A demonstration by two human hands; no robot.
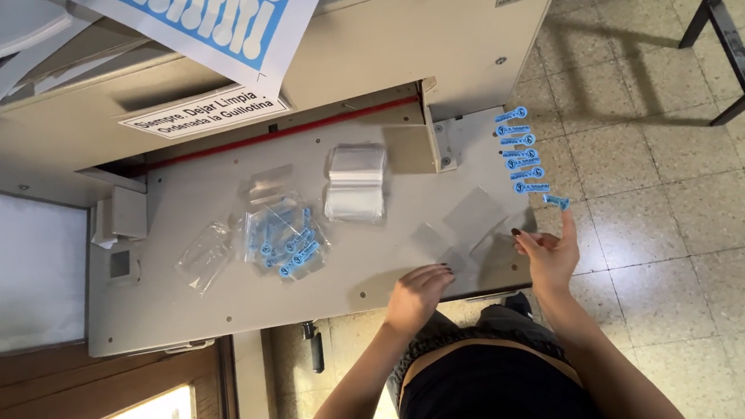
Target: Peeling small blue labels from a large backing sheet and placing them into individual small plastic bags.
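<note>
Grey cutter table [218, 295] above tiled floor | left hand [417, 291] laid loosely curled on table edge, nothing held | right hand [549, 252] fingers spread, blue label strip [557, 201] touched at fingertip, beside row at table's right edge | judged light, flimsy, best pinched at one end.

matt grey metal table [218, 295], glossy clear plastic bags [356, 182], blue paper labels [520, 153].

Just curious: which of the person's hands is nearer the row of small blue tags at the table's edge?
Right. The right hand reaches up to the row of small blue tags, fingertip at the lowest tag; the left hand rests farther off.
</note>
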